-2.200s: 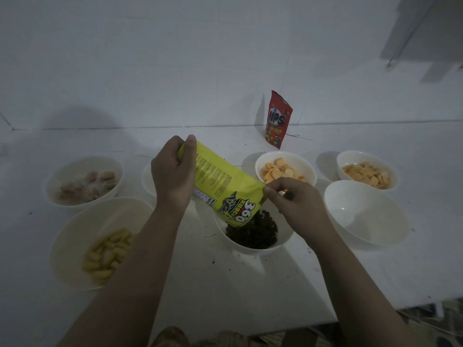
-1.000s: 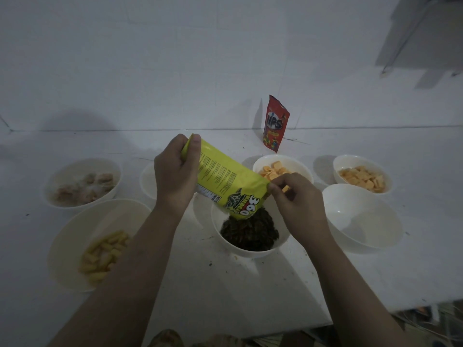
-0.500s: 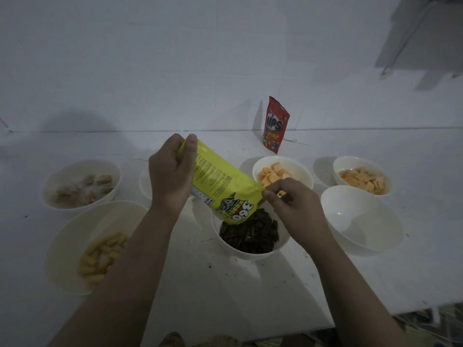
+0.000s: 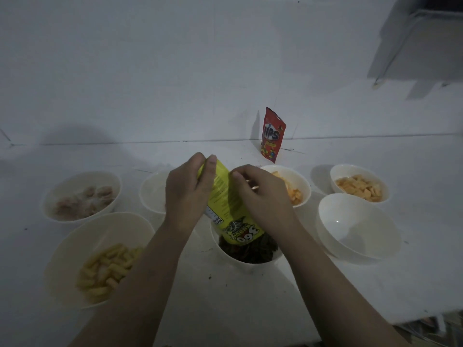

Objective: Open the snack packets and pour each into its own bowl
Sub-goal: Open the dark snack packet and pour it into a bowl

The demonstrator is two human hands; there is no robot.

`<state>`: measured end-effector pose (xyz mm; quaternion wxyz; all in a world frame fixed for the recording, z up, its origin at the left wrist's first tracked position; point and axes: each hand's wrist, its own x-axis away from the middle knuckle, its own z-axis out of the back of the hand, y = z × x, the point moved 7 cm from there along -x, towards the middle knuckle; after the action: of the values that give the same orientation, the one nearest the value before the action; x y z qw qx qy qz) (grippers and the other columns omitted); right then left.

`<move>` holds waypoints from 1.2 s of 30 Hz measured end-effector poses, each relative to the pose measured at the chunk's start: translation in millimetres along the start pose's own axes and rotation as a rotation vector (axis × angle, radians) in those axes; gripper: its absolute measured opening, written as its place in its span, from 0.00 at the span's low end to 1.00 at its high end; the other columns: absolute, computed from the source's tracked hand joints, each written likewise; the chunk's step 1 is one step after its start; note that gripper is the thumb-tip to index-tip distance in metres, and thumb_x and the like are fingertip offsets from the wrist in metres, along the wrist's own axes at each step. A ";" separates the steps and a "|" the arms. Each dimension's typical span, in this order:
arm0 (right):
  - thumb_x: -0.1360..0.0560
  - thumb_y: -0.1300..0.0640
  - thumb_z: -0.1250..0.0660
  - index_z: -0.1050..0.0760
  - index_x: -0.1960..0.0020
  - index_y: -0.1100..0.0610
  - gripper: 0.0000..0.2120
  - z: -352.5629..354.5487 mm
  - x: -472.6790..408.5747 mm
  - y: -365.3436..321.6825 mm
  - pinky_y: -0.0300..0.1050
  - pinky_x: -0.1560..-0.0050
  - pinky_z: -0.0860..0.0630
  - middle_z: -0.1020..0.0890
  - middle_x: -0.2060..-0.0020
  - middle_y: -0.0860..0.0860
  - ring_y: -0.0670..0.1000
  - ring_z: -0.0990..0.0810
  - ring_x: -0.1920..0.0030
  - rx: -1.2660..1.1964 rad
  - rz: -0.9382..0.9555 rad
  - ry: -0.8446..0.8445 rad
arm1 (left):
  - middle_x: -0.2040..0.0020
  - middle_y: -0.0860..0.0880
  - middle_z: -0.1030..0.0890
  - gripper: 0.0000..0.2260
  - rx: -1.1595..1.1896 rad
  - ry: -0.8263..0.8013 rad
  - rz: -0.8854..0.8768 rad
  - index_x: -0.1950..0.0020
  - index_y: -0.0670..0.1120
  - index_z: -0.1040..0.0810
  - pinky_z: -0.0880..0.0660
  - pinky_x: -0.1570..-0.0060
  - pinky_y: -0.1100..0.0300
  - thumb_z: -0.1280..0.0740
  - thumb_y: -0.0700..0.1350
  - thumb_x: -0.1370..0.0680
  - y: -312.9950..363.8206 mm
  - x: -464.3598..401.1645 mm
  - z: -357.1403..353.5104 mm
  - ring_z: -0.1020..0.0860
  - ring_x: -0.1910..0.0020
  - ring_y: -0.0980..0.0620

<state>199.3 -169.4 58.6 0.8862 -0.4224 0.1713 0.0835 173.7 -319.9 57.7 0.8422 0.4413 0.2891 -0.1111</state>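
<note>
Head view: my left hand [image 4: 186, 194] grips the inverted yellow packet [image 4: 229, 209] by its base; my right hand [image 4: 260, 196], moved up from its mouth, pinches its side, steepening it over the dark-snack bowl [image 4: 248, 256]; emptying nearly done.

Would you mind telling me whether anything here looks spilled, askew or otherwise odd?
Nothing stands out. The yellow packet is upside down, but both hands hold it mouth-down over the bowl of dark snacks. I see no crumbs on the table, and the red packet stands upright at the back.
</note>
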 end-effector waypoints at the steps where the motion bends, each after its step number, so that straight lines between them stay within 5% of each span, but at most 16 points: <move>1: 0.19 0.54 0.39 0.20 0.49 0.52 0.09 -3.4 -3.3 -5.2 0.40 0.56 0.24 0.18 0.59 0.42 0.43 0.21 0.57 0.006 0.019 0.025 | 0.75 0.53 0.39 0.18 -0.001 0.005 -0.025 0.67 0.54 0.44 0.38 0.72 0.53 0.44 0.55 0.19 3.1 0.3 0.1 0.38 0.75 0.55; 8: 0.18 0.55 0.41 0.26 0.53 0.56 0.08 -14.2 -2.7 -16.5 0.51 0.60 0.25 0.21 0.64 0.47 0.48 0.23 0.62 0.018 0.103 0.190 | 0.71 0.56 0.37 0.15 0.089 0.070 -0.127 0.64 0.51 0.39 0.40 0.71 0.62 0.46 0.51 0.18 10.2 4.9 2.3 0.35 0.71 0.55; 12: 0.18 0.56 0.40 0.27 0.54 0.54 0.07 -5.9 4.9 -6.6 0.48 0.60 0.25 0.22 0.64 0.45 0.45 0.22 0.61 -0.063 0.044 0.273 | 0.59 0.53 0.31 0.13 0.076 0.121 -0.174 0.56 0.44 0.30 0.35 0.58 0.64 0.46 0.50 0.17 7.8 13.9 -0.4 0.32 0.58 0.53; 16: 0.17 0.55 0.41 0.26 0.54 0.53 0.08 8.1 14.1 5.0 0.42 0.62 0.27 0.21 0.63 0.45 0.44 0.22 0.60 -0.129 -0.021 0.344 | 0.45 0.51 0.31 0.17 0.225 0.084 -0.044 0.43 0.47 0.31 0.35 0.44 0.70 0.43 0.60 0.20 -3.3 24.7 -15.1 0.31 0.43 0.53; 20: 0.17 0.54 0.42 0.27 0.55 0.49 0.09 18.0 21.8 21.3 0.35 0.64 0.30 0.23 0.65 0.45 0.43 0.25 0.62 -0.260 -0.115 0.379 | 0.37 0.52 0.32 0.21 0.579 -0.015 0.177 0.37 0.59 0.39 0.25 0.48 0.67 0.33 0.57 0.24 -4.2 28.1 -32.6 0.27 0.39 0.59; 26: 0.17 0.54 0.43 0.25 0.51 0.54 0.10 14.3 24.7 45.6 0.37 0.58 0.24 0.18 0.57 0.50 0.43 0.21 0.57 -0.511 -0.296 0.372 | 0.48 0.51 0.17 0.23 0.799 -0.203 0.456 0.38 0.48 0.30 0.21 0.59 0.65 0.34 0.58 0.28 -3.7 35.8 -61.0 0.16 0.51 0.54; 30: 0.16 0.47 0.47 0.26 0.42 0.42 0.12 16.5 28.8 58.8 0.49 0.39 0.24 0.20 0.43 0.43 0.45 0.22 0.40 -0.507 -0.348 0.362 | 0.50 0.52 0.16 0.16 0.790 -0.118 0.414 0.44 0.52 0.29 0.21 0.59 0.63 0.33 0.57 0.28 -2.7 25.4 -58.6 0.16 0.53 0.56; 34: 0.19 0.39 0.51 0.30 0.35 0.38 0.18 2.6 34.1 47.7 0.32 0.42 0.29 0.23 0.40 0.36 0.35 0.27 0.37 -0.536 -0.306 0.162 | 0.52 0.54 0.18 0.12 0.788 -0.067 0.311 0.47 0.56 0.31 0.22 0.58 0.64 0.34 0.55 0.27 6.1 13.3 -54.9 0.17 0.54 0.57; 36: 0.20 0.37 0.51 0.31 0.35 0.35 0.17 7.7 34.4 48.8 0.35 0.41 0.29 0.23 0.38 0.38 0.38 0.27 0.36 -0.552 -0.295 0.206 | 0.53 0.57 0.17 0.11 0.786 -0.083 0.279 0.47 0.56 0.31 0.21 0.57 0.62 0.33 0.55 0.27 9.3 12.4 -57.2 0.17 0.53 0.56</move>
<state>218.7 -132.6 15.1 0.7189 -0.6730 0.1679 -0.0459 165.6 -267.4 31.5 0.6277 0.7591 0.1280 -0.1154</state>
